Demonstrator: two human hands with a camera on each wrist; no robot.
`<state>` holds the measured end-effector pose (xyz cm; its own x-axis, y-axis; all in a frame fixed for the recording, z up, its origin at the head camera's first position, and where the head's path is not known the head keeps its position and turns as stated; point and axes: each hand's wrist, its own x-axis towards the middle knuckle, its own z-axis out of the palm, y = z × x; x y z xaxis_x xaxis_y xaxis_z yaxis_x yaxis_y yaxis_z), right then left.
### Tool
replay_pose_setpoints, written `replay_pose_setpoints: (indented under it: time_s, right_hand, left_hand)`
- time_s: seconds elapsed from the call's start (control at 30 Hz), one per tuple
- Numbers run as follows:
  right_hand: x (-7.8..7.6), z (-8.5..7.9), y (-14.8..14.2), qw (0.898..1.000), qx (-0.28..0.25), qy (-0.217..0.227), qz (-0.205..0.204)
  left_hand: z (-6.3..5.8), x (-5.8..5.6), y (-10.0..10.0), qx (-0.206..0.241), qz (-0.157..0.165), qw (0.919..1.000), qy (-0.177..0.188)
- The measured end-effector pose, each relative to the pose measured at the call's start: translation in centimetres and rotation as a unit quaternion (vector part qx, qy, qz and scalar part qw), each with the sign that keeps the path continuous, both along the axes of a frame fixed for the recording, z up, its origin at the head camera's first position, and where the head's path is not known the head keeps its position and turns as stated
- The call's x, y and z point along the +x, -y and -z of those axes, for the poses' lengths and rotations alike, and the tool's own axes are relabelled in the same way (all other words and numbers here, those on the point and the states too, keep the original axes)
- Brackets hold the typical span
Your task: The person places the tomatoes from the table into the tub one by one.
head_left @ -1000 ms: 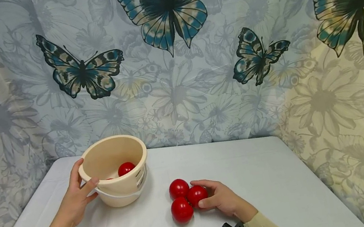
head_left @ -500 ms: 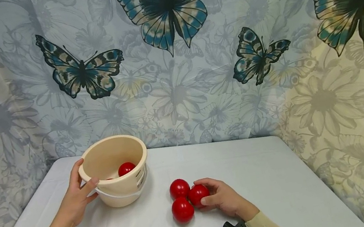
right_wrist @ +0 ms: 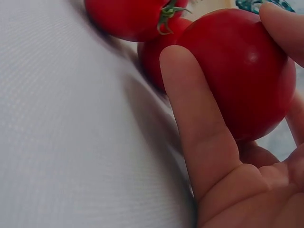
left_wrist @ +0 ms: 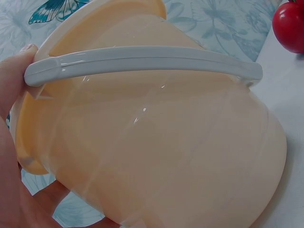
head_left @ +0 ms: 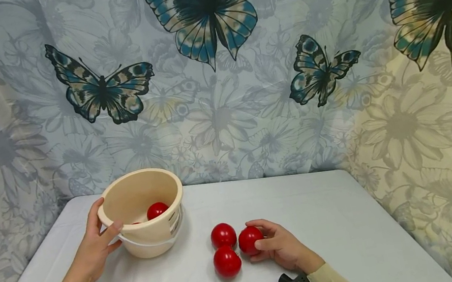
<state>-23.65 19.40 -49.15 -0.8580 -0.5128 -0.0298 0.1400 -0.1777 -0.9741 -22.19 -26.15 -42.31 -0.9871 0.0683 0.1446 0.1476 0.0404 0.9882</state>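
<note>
Glossy, round red tomato (head_left: 251,241) shifted rightward, right grip (head_left: 285,247) holding it; left grip (head_left: 93,249) holding bucket (head_left: 148,234).

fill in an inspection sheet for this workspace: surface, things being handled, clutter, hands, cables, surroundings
surface: white-covered table, a few faint creases
things handled: cream bucket with a white handle; one red tomato visible inside, plus a sliver of red beside the rim; rear tomato and front tomato close together on the table; third tomato in the right hand
clutter: nothing seen
hands: left hand holds the bucket at its rim; right hand grips the third tomato
cables: nothing seen
surroundings: floral backdrop with large butterflies
</note>
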Motion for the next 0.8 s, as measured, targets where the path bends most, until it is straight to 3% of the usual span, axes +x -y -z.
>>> replay_pose_setpoints:
  time_s: [0.8]
  right_hand:
    - [-0.13, 0.07, -0.74, 0.997, -0.074, 0.024, 0.004]
  left_hand:
    - [0.14, -0.10, 0.05, -0.001, -0.002, 1.0000, -0.001]
